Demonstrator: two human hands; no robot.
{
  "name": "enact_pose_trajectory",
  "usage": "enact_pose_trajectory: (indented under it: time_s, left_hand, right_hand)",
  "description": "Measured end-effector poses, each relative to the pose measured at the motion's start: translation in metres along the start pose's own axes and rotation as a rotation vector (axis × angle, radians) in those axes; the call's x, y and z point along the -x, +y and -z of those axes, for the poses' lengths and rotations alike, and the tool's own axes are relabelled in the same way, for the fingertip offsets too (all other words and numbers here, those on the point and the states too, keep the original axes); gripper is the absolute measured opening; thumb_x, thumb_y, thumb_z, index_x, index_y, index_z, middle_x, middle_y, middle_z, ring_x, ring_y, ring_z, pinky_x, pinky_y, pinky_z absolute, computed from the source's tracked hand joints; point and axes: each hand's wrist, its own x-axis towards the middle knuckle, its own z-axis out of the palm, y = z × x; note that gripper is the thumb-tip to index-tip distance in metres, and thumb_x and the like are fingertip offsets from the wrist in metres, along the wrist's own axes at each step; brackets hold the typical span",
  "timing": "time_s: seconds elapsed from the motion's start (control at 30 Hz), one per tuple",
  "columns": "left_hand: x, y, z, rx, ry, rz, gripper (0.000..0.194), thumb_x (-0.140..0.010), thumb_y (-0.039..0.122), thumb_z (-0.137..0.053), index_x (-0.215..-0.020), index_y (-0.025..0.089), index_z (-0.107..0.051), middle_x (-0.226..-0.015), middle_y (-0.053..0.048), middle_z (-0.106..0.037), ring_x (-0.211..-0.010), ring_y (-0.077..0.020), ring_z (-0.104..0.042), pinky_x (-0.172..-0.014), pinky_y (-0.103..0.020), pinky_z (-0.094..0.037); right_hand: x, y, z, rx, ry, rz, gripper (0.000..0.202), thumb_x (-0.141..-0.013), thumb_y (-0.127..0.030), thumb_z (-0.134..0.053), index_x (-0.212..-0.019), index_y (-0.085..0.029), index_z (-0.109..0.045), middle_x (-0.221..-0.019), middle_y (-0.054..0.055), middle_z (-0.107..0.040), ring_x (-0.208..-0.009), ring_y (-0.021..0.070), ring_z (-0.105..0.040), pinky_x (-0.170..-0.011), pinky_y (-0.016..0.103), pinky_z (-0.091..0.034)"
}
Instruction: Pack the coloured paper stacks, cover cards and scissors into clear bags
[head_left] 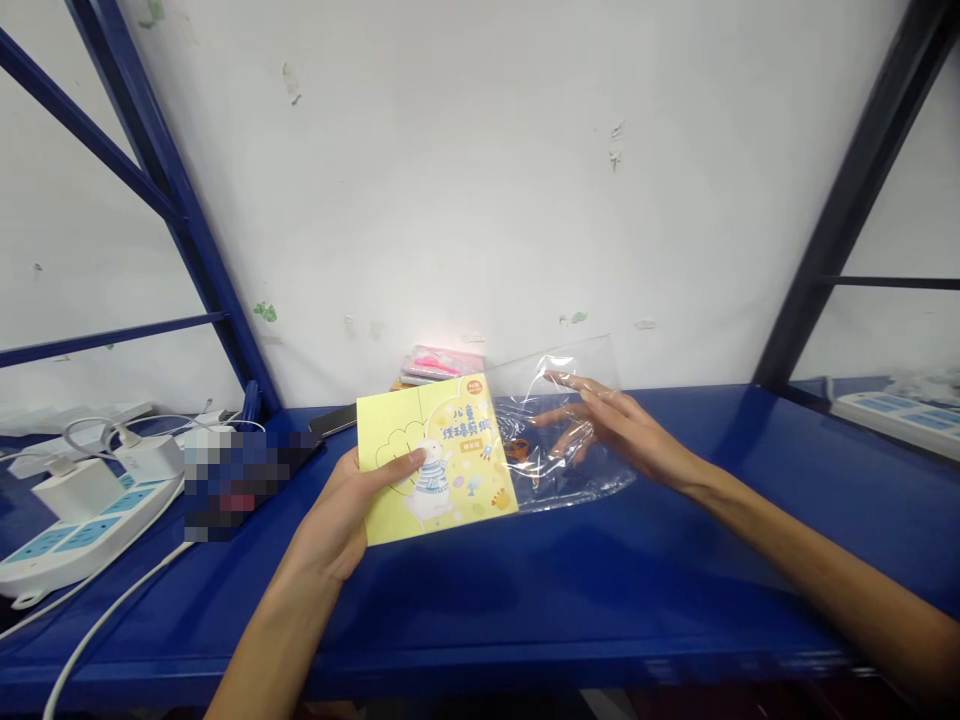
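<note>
My left hand [375,490] grips a yellow paper-craft booklet [439,465], thumb on its front and fingers behind. The cover carries blue Chinese characters and a white animal in a striped sweater. A clear plastic bag [555,480] extends from the booklet's right side. My right hand [611,420] is at this bag, its fingers stretched out and spread; some show through the film. I cannot tell whether they are inside or behind it. A small orange-brown shape [517,450] shows through the plastic, too unclear to name.
Behind the booklet lies a small stack of pink packets [442,362] by the white wall. A dark flat object [332,420] rests to its left. White power strips [97,530] with plugs and cables line the left of the blue shelf [480,610]. Blue posts [187,230] rise beside it.
</note>
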Motion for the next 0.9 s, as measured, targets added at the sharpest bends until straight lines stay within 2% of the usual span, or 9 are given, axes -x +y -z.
enact_pose_trajectory:
  time_s: [0.27,0.5,0.67,0.9]
  left_hand:
    - [-0.001,-0.001,0.001,-0.011,0.006,-0.021,0.065,-0.065,0.018,-0.092,-0.126,0.011,-0.07,-0.107,-0.021,-0.08,-0.092,-0.0389,-0.078,-0.078,-0.044,-0.067]
    - [-0.001,-0.002,0.002,-0.001,-0.025,0.0,0.058,-0.068,0.018,-0.09,-0.123,0.011,-0.071,-0.113,-0.021,-0.078,-0.091,-0.0371,-0.079,-0.071,-0.039,-0.067]
    - [-0.003,-0.002,0.008,0.045,-0.058,0.049,0.06,-0.068,0.017,-0.09,-0.125,0.013,-0.071,-0.111,-0.02,-0.079,-0.091,-0.037,-0.079,-0.074,-0.04,-0.067]
    - [-0.004,-0.003,0.01,-0.026,-0.119,0.055,0.049,-0.071,0.021,-0.089,-0.116,0.01,-0.073,-0.116,-0.023,-0.077,-0.094,-0.0391,-0.078,-0.077,-0.044,-0.066]
  right_hand:
    - [-0.001,0.0,0.0,0.037,-0.001,-0.014,0.056,-0.105,-0.052,-0.046,-0.157,-0.034,-0.04,-0.127,0.012,-0.073,-0.087,0.0227,-0.075,-0.07,0.038,-0.063]
    - [0.0,-0.001,-0.001,0.008,-0.014,-0.01,0.052,-0.105,-0.05,-0.047,-0.155,-0.036,-0.043,-0.127,0.01,-0.073,-0.088,0.022,-0.075,-0.072,0.038,-0.063]
    - [0.0,-0.003,0.0,0.019,0.045,0.004,0.057,-0.103,-0.052,-0.049,-0.156,-0.032,-0.043,-0.132,0.012,-0.07,-0.089,0.0236,-0.075,-0.067,0.036,-0.064]
    - [0.0,-0.003,0.0,-0.014,0.029,-0.027,0.052,-0.103,-0.052,-0.051,-0.153,-0.039,-0.045,-0.125,0.008,-0.074,-0.083,0.023,-0.076,-0.07,0.041,-0.064]
